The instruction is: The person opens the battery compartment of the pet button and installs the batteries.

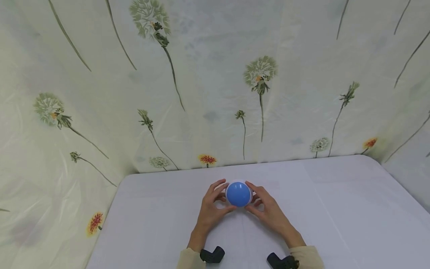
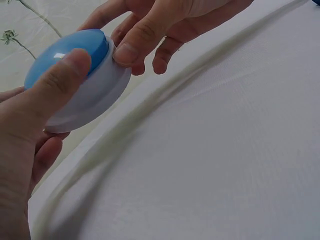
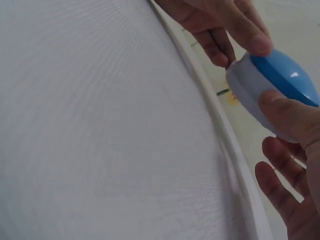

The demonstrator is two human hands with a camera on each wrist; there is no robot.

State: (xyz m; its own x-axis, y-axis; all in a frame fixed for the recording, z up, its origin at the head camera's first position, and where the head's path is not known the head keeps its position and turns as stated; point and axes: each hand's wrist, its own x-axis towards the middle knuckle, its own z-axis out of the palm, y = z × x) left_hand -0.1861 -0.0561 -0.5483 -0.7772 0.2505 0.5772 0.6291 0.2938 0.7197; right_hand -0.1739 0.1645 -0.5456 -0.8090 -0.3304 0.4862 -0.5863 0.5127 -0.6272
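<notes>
Both hands hold up a round push button with a glossy blue dome [image 1: 239,194] and a white base. From the left, the left hand [image 1: 211,209] grips it by the rim, thumb low and fingers at the upper edge. On the opposite side the right hand [image 1: 268,211] pinches the rim the same way. In the left wrist view the white base [image 2: 95,102] shows under the dome, with the left thumb lying over the blue top. The right wrist view shows the right thumb [image 3: 280,107] pressed to the white side. The button's underside is hidden.
A white cloth-covered table [image 1: 151,216] lies beneath the hands. Behind it hangs a pale curtain [image 1: 208,74] printed with dandelions. Dark camera mounts [image 1: 213,255] sit at both wrists, by beige sleeves [image 1: 307,257].
</notes>
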